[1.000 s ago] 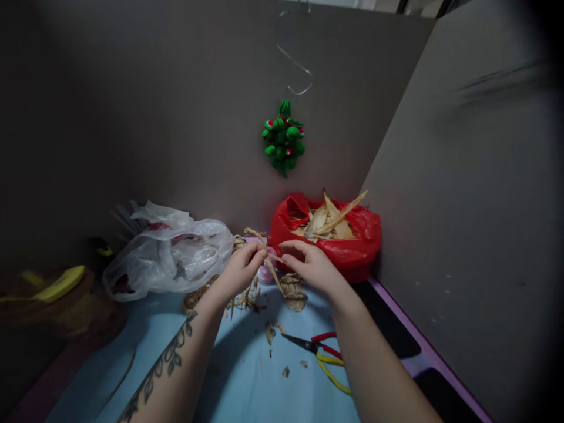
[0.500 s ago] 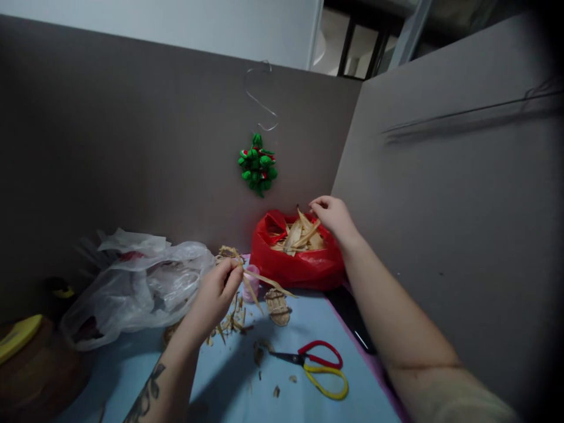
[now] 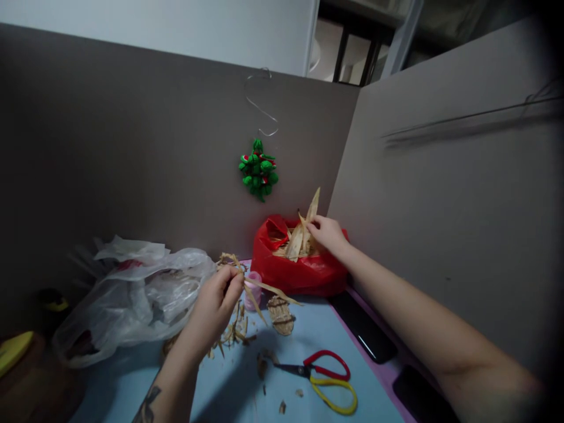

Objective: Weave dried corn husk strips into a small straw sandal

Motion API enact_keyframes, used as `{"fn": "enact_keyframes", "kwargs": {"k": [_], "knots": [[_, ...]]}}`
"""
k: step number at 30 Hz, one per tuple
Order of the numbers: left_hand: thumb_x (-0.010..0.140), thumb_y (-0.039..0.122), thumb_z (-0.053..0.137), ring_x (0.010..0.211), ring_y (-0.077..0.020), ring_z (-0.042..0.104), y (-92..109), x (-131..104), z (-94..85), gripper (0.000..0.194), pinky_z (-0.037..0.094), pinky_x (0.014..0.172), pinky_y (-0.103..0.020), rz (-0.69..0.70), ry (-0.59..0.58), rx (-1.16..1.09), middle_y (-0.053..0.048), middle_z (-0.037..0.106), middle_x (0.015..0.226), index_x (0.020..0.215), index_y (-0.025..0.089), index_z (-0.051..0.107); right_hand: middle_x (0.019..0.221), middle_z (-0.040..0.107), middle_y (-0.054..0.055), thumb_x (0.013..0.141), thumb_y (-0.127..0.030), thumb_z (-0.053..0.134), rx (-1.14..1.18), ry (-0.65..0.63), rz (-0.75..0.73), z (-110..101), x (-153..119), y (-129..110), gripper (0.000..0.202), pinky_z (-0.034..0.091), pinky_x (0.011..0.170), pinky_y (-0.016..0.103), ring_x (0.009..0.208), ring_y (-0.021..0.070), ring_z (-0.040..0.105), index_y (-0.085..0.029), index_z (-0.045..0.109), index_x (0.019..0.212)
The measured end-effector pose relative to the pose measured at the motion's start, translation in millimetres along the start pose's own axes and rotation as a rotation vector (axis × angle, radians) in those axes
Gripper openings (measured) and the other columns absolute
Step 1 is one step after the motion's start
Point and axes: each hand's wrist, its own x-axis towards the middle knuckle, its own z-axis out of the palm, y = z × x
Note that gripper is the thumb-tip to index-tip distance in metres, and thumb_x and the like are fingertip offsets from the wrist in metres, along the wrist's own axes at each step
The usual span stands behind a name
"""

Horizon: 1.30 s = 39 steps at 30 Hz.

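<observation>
My left hand [image 3: 224, 289] is closed in a pinch on thin dried husk strips [image 3: 275, 290], whose ends stick out to the right above the table. At the red plastic bag [image 3: 293, 276], my right hand [image 3: 325, 230] pinches a pale dried husk [image 3: 313, 205] that points upward. More husks [image 3: 296, 242] fill the open mouth of the bag, just below and left of the right fingers. A small woven oval piece [image 3: 281, 315] lies in front of the bag, beside a pink spool [image 3: 252, 292].
Scissors with red and yellow handles [image 3: 317, 376] lie near the front, amid husk scraps [image 3: 233, 332]. Left stands a clear plastic bag [image 3: 150, 299]; right, a black phone [image 3: 365, 329]. A green ornament [image 3: 258, 170] hangs on the grey partition [image 3: 132, 147].
My right hand has lowered slightly into the mouth of the red bag and taken hold of a husk, which now stands upright. My left hand keeps its grip on the strips.
</observation>
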Motion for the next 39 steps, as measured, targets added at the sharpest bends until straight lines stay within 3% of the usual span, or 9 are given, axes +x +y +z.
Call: {"fn": "enact_keyframes", "kwargs": {"k": [6,10,15,20,23,27,32,35,39], "knots": [[0.087,0.034,0.042,0.059,-0.0126,0.039,-1.2,1.1,2.0,0.025,0.030,0.056,-0.024,0.008,-0.001,-0.040,0.003,0.042,0.062,0.067,0.019,0.043,0.064,0.056,-0.004,0.064,-0.023,0.054,0.380,-0.067,-0.007,10.2,-24.6,-17.6,0.016,0.046,0.055,0.025,0.059,0.0140,0.056,-0.021,0.046,0.078],[0.086,0.034,0.044,0.061,-0.0126,0.041,0.1,1.8,10.8,0.025,0.032,0.057,-0.024,-0.041,-0.003,-0.165,0.003,0.045,0.063,0.066,0.019,0.044,0.068,0.056,-0.004,0.062,-0.024,0.060,0.712,-0.117,0.007,17.7,-50.0,-34.7,0.023,0.046,0.059,0.026,0.062,0.0140,0.056,-0.022,0.046,0.079],[0.083,0.039,0.049,0.061,-0.0118,0.045,-9.0,4.4,31.7,0.027,0.037,0.059,-0.023,-0.211,0.026,-0.490,0.003,0.047,0.063,0.066,0.018,0.048,0.073,0.061,-0.001,0.069,-0.022,0.057,0.703,-0.091,-0.055,28.5,-91.9,-70.0,0.010,0.045,0.068,0.027,0.070,0.0151,0.057,-0.021,0.059,0.078],[0.079,0.042,0.055,0.069,-0.0129,0.054,-14.0,4.2,46.2,0.026,0.043,0.070,-0.026,-0.328,0.051,-0.879,0.000,0.059,0.075,0.081,0.016,0.058,0.079,0.067,0.003,0.070,-0.020,0.054,0.740,-0.047,0.008,46.4,-129.4,-94.6,0.017,0.048,0.069,0.030,0.075,0.0193,0.061,-0.022,0.070,0.077],[0.077,0.041,0.057,0.063,-0.0110,0.052,-16.4,3.2,52.0,0.024,0.042,0.067,-0.024,-0.356,0.069,-0.915,0.002,0.057,0.068,0.078,0.017,0.057,0.082,0.068,0.004,0.072,-0.014,0.051,0.669,-0.010,-0.138,54.4,-140.4,-97.5,0.025,0.047,0.079,0.034,0.082,0.0206,0.061,-0.025,0.073,0.077],[0.077,0.037,0.058,0.057,-0.0096,0.047,-22.3,2.9,58.6,0.023,0.039,0.060,-0.021,-0.355,0.087,-0.831,0.005,0.047,0.059,0.069,0.017,0.052,0.088,0.067,0.007,0.078,-0.017,0.053,0.667,-0.113,-0.218,58.5,-147.1,-96.6,0.024,0.047,0.080,0.035,0.086,0.0215,0.060,-0.025,0.073,0.088],[0.078,0.037,0.055,0.058,-0.0104,0.045,-26.3,3.9,60.4,0.022,0.038,0.058,-0.022,-0.371,0.088,-0.781,0.004,0.046,0.061,0.070,0.017,0.050,0.089,0.066,0.007,0.079,-0.026,0.058,0.783,-0.189,-0.097,63.5,-146.2,-94.9,0.014,0.048,0.079,0.035,0.087,0.0218,0.060,-0.022,0.071,0.084],[0.078,0.039,0.054,0.058,-0.0104,0.044,-26.5,4.3,59.8,0.025,0.037,0.057,-0.022,-0.372,0.052,-0.739,0.003,0.046,0.062,0.070,0.016,0.050,0.078,0.064,0.003,0.073,-0.029,0.064,0.902,-0.177,0.074,68.6,-143.0,-94.2,0.010,0.049,0.068,0.031,0.073,0.0187,0.060,-0.022,0.062,0.080],[0.079,0.041,0.053,0.055,-0.0097,0.040,-27.5,4.7,59.3,0.028,0.032,0.053,-0.021,-0.351,-0.007,-0.604,0.004,0.045,0.060,0.067,0.016,0.051,0.066,0.056,-0.004,0.061,-0.028,0.073,1.044,-0.181,0.262,72.7,-138.6,-90.6,0.031,0.044,0.052,0.024,0.057,0.0132,0.055,-0.023,0.049,0.079]]}}
